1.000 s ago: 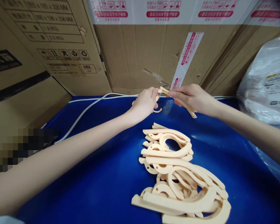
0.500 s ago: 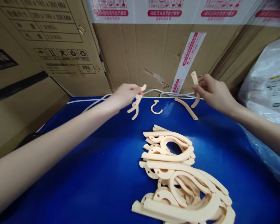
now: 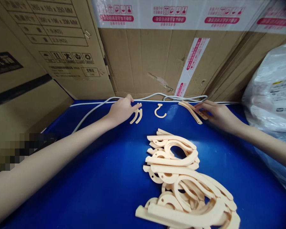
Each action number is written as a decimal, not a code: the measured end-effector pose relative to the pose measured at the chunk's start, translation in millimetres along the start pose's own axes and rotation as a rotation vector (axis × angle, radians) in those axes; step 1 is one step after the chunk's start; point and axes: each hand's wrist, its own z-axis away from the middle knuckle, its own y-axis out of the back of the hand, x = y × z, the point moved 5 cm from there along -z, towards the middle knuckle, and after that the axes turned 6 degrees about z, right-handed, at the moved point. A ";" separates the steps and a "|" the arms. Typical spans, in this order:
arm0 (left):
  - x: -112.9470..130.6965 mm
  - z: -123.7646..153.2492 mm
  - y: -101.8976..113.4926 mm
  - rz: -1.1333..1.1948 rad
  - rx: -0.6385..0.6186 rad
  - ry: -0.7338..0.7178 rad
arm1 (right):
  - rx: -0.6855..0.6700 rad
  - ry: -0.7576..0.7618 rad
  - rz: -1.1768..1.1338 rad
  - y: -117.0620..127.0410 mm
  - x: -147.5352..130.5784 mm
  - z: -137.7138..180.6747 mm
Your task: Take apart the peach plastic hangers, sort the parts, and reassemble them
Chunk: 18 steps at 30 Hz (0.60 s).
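My left hand (image 3: 121, 110) is at the back of the blue table, thumb and index finger apart. The thumb tip touches or hovers just over two small curved cream plastic pieces (image 3: 138, 116) lying side by side; fingers partly cover their upper ends. My right hand (image 3: 220, 117) has its fingertips on a cream hanger arm (image 3: 201, 114), held low at the table. Right beside it lies a second hanger arm (image 3: 192, 112), their far ends close together. Between the hands a loose cream hanger hook (image 3: 160, 112) lies flat.
Folded cream hangers (image 3: 171, 160) lie piled in the front middle of the blue table (image 3: 92, 178). A white cable (image 3: 154, 94) runs along the back edge. Cardboard boxes (image 3: 143, 57) stand behind and at left. A clear plastic bag (image 3: 274, 86) bulges at the right.
My right hand has lowered the hanger arm from above the table to beside the other arm. My left hand has lowered the small curved pieces onto the table, and its fingers have spread.
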 end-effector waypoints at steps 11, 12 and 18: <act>36.5 24.1 -21.0 -0.352 -0.036 -0.046 | 0.008 -0.207 0.062 -9.2 -4.4 -8.3; 34.5 23.4 -20.2 -0.350 -0.038 -0.044 | -0.019 -0.225 0.054 -11.5 -5.4 -8.9; 22.9 23.1 -12.5 -0.342 -0.059 -0.028 | -0.094 -0.353 0.115 -15.5 -13.2 -8.9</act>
